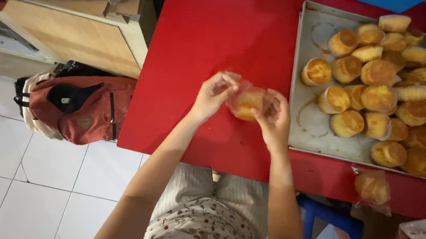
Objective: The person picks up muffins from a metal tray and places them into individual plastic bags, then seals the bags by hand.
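- Muffin [248,105] in a clear bag, pinched between both hands above the red table [207,36]
- Left hand [213,95] fingers closed on the bag's left edge
- Right hand [277,117] fingers curled round its right side

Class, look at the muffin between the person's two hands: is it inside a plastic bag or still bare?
Inside. Clear plastic wraps the muffin, its film bunched between the left hand and right hand.

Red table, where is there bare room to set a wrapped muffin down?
The red table is bare from its left edge across to the metal tray, above both hands. The left hand and right hand hold a bagged muffin. The tray is crowded with muffins, bare only along its left side.
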